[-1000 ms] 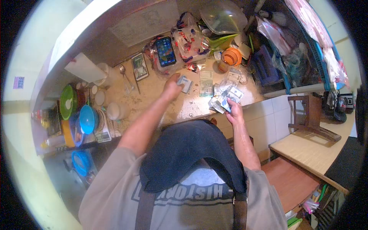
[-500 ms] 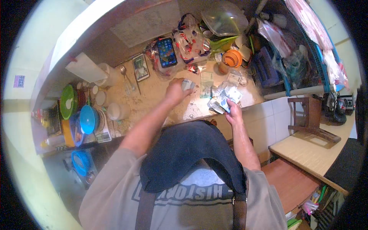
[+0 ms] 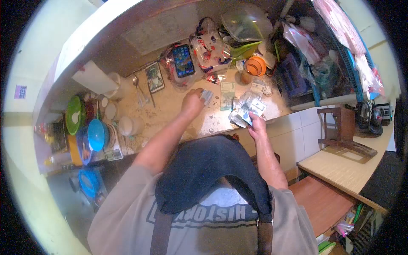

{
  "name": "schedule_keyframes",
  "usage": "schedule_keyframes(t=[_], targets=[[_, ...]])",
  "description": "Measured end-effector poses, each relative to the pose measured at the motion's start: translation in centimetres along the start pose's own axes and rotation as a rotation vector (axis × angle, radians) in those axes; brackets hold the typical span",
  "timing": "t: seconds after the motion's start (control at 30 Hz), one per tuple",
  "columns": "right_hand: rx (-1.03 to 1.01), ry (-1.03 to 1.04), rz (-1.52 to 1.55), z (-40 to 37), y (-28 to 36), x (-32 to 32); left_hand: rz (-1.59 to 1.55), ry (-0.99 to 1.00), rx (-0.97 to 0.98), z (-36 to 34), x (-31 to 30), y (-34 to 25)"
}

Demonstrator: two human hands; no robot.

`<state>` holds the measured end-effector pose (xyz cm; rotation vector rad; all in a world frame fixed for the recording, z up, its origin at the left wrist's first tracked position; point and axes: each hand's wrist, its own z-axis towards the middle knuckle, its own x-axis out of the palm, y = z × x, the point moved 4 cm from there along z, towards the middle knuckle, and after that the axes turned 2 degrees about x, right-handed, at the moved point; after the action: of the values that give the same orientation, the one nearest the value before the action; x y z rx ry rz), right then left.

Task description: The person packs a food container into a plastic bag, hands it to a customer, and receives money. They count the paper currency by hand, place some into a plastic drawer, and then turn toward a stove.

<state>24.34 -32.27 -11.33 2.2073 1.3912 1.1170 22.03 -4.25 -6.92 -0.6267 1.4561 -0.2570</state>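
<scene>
My left hand (image 3: 193,102) is closed on a small folded banknote (image 3: 207,97), held low over the wooden counter (image 3: 170,114). Fingers of my right hand (image 3: 256,126) pinch a loose bunch of banknotes (image 3: 243,115) close to the counter's front edge. Between the two hands, a greenish banknote (image 3: 228,94) lies flat on the wood. More crumpled notes (image 3: 259,88) lie just beyond my right hand, partly overlapped by the bunch.
A dark smartphone (image 3: 183,61) rests on plastic wrapping at the back, with a white-framed phone (image 3: 155,77) to its left. An orange cup (image 3: 255,66) stands behind the notes. Bowls, including a blue one (image 3: 98,133), crowd the left. A wooden stool (image 3: 340,127) sits at right.
My left hand has shifted slightly left and down, still with its note, which now shows at a steeper angle. The right hand stays nearly in place with the bunch.
</scene>
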Motion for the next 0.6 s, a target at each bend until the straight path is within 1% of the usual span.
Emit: schedule_keyframes(t=[0.07,0.13,0.27,0.33,0.43,0.57,0.6], targets=[[0.003,-0.005,-0.009,-0.3,0.2,0.3,-0.042,-0.022,-0.015,0.1,-0.1,0.3],[0.007,0.002,-0.005,-0.2,0.1,0.3,-0.087,-0.037,-0.071,0.1,-0.2,0.9],[-0.010,0.011,0.018,0.0,0.2,0.2,-0.081,-0.072,-0.071,0.0,-0.6,1.6],[-0.031,0.007,-0.010,0.2,0.6,0.1,-0.144,-0.111,-0.070,0.0,-1.0,1.7],[-0.048,0.002,-0.028,0.1,1.1,-0.2,-0.152,-0.091,-0.101,0.1,-1.2,1.8],[-0.038,-0.015,-0.030,0.1,1.4,-0.4,-0.197,-0.093,-0.074,0.3,-1.3,1.5],[-0.040,-0.016,-0.030,0.1,1.4,-0.4,-0.219,-0.065,-0.100,0.3,-1.3,1.5]])
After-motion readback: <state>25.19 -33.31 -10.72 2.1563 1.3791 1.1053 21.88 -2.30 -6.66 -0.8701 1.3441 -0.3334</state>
